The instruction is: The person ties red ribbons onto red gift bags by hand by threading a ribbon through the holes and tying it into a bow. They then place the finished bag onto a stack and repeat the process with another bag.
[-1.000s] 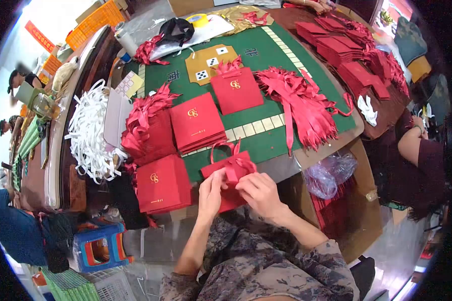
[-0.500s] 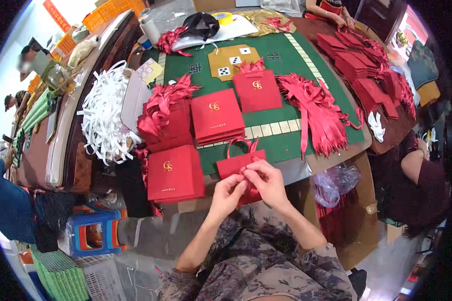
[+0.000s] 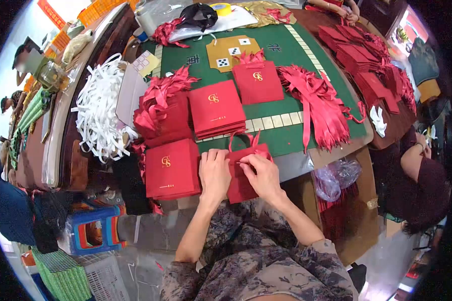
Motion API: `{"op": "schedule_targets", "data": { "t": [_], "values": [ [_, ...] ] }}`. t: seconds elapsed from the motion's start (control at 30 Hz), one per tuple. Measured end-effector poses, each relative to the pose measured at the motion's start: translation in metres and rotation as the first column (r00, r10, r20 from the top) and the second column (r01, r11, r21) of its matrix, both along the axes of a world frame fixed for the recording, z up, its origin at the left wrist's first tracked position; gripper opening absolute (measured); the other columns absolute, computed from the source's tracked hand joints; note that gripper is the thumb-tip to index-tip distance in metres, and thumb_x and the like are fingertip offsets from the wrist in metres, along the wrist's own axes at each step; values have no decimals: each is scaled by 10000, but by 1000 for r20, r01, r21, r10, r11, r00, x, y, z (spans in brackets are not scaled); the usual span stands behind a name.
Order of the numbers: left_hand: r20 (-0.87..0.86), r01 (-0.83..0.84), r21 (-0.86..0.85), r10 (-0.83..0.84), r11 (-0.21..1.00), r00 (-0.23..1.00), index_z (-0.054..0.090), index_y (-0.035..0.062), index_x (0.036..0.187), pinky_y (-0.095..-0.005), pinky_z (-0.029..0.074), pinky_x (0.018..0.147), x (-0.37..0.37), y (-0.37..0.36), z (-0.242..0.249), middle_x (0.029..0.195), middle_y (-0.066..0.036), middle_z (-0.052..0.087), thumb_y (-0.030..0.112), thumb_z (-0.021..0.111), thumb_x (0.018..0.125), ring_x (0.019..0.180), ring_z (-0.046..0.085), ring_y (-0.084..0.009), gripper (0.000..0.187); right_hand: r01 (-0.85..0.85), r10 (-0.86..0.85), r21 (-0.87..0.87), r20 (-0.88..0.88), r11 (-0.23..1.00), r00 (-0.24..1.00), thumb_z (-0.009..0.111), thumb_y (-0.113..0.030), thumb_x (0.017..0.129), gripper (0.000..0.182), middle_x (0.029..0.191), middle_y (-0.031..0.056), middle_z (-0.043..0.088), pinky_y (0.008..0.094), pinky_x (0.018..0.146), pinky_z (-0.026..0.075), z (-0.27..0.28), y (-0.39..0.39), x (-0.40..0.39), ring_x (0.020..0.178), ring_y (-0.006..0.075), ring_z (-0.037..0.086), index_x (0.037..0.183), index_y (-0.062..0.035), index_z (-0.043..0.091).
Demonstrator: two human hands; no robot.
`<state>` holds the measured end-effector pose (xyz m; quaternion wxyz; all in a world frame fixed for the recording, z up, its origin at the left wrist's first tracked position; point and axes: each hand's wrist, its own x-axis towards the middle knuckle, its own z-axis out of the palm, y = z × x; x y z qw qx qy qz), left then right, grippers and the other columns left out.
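A small red bag (image 3: 242, 186) with a ribbon handle lies at the table's near edge, between my hands. My left hand (image 3: 215, 171) rests against its left side, fingers together and pointing away from me; whether they grip its edge is hidden. The thumb and forefinger of my right hand (image 3: 260, 173) pinch at the bag's upper part, over a thin piece too small to make out. Left of my left hand is a stack of red bags (image 3: 171, 170) with a gold logo. Another stack (image 3: 217, 108) lies just beyond the hands.
Red ribbons (image 3: 324, 110) lie right on the green mat (image 3: 281, 143). White ribbons (image 3: 103, 108) are heaped at the left. A co-worker's hands (image 3: 351, 14) show at the far right, near more red bags (image 3: 356, 57). Another person (image 3: 419, 175) sits at the right.
My hands were together over the bag's top; now they are apart, the left moved left and forward, the right slightly. The view has shifted a little, and the co-worker's hands have moved.
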<state>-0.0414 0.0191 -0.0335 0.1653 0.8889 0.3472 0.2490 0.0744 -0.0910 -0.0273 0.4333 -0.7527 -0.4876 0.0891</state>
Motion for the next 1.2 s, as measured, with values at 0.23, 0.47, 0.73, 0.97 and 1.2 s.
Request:
{"op": "schedule_targets", "data": {
  "t": [0.23, 0.47, 0.73, 0.97, 1.2],
  "values": [
    [95, 173, 0, -173, 985, 980, 663, 46, 945, -435, 486, 785, 5, -2, 11, 928, -123, 613, 27, 687, 797, 899, 572, -337, 151, 39, -39, -7, 26, 999, 999, 696, -86, 856, 97, 860, 124, 660, 421, 748, 507, -2, -11, 5, 848, 330, 645, 923, -37, 645],
    [150, 268, -79, -254, 960, 955, 652, 42, 894, -419, 499, 767, 6, -6, 20, 898, -128, 615, 18, 680, 796, 878, 594, -335, 105, 37, -38, 16, 45, 999, 998, 711, -111, 842, 124, 843, 122, 653, 419, 714, 494, -2, -14, 7, 832, 323, 635, 859, -29, 620],
    [148, 313, -138, -293, 939, 945, 646, 34, 943, -424, 516, 685, 3, -8, 15, 829, -143, 653, 34, 642, 864, 761, 644, -343, 80, 92, -109, -172, -95, 981, 989, 722, -172, 791, 156, 760, 108, 676, 405, 670, 513, 3, -11, 7, 716, 287, 655, 796, -40, 640],
    [252, 283, -329, -205, 901, 946, 653, 15, 960, -324, 437, 505, 3, -7, 13, 642, -106, 602, 49, 647, 891, 499, 545, -165, 78, 156, -151, -104, 50, 982, 987, 724, -148, 776, 160, 753, 108, 652, 421, 655, 501, 3, -6, -6, 714, 301, 651, 792, -46, 602],
    [236, 272, -452, -180, 849, 955, 665, 19, 927, -298, 314, 458, 0, -6, 22, 524, -46, 470, 52, 669, 867, 466, 386, -83, 68, 171, -164, -47, 132, 984, 978, 732, -102, 756, 187, 734, 105, 610, 446, 643, 463, 4, -8, -13, 705, 315, 623, 786, -57, 553]
  ]
}}
